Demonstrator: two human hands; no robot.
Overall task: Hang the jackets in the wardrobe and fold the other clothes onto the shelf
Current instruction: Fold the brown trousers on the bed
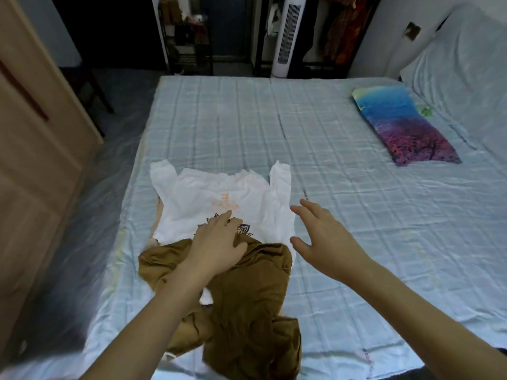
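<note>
A white shirt (208, 196) with an orange and black print lies spread flat on the bed (356, 215), sleeves pointing away from me. A crumpled brown garment (247, 303) lies over its lower part, nearer to me. My left hand (219, 242) rests palm down where the brown garment meets the white shirt, fingers together and flat. My right hand (321, 237) hovers open just right of the white shirt's edge, fingers spread, holding nothing. A beige cloth edge (159, 215) peeks out under the white shirt's left side.
A colourful pillow (403, 124) lies at the bed's far right. A wooden wardrobe door (35, 138) stands at the left. Beyond the bed are a white tower fan (288, 37), a dark rack (189, 42) and hanging clothes (343, 28).
</note>
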